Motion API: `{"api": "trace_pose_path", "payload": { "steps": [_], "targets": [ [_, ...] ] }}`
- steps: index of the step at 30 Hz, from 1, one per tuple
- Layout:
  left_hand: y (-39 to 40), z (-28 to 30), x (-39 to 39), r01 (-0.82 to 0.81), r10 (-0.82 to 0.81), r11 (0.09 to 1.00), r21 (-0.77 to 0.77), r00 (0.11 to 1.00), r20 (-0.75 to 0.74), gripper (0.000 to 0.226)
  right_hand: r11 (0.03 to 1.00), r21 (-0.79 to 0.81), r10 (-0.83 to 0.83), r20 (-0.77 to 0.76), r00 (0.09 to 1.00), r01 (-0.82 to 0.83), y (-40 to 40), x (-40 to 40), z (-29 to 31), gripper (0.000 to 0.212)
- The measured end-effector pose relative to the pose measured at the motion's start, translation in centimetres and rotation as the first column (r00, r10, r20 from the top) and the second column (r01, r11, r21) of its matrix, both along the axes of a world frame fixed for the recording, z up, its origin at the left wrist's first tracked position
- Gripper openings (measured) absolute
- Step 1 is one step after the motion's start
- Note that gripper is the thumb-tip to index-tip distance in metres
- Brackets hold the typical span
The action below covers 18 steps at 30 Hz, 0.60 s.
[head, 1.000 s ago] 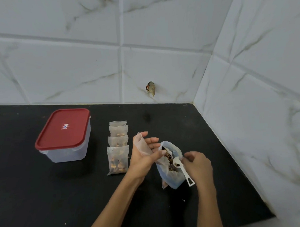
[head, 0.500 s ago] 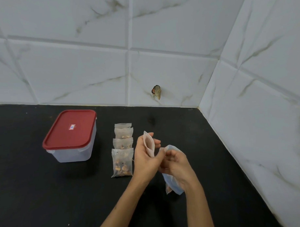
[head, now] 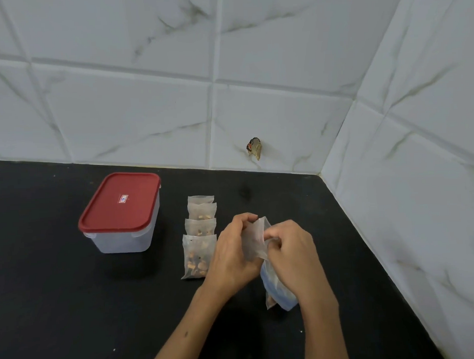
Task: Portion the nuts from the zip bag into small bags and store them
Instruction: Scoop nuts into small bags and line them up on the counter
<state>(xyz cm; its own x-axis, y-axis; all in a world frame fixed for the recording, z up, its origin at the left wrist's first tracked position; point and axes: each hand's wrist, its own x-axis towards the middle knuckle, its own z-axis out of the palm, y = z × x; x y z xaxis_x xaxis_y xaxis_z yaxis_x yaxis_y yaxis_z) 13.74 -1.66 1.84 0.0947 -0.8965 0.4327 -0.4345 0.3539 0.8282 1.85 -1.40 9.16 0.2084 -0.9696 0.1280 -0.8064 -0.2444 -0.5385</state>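
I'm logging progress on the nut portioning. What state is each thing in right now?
Container: lid on.
Row of small bags: filled, lying flat.
Small bag: held by left hand and right hand.
Zip bag: upright, mostly hidden.

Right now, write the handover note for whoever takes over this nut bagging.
Left hand and right hand: both pinch one small bag, held up over the zip bag; its contents are hidden.
Zip bag: on the counter beneath the right hand.
Done: four small bags in an overlapping row, at least three showing nuts.
Container: left of the row, red lid on.
Left: finish this bag, portion whatever remains, store the bags.
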Motion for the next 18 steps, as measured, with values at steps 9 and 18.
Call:
{"api": "trace_pose_path", "payload": {
  "steps": [9,18],
  "targets": [
    [0.3,-0.9,-0.6,-0.05,0.077,0.988,-0.146,0.98,0.183,0.071,0.982,0.162,0.066,0.188,0.98,-0.097,0.2,-0.9,0.7,0.02],
    [0.3,-1.4,-3.7,-0.014,0.023,0.996,-0.087,0.995,0.1,0.065,0.941,0.293,0.042,0.391,0.92,-0.168,0.2,-3.8,0.3,0.035]
  ]
}}
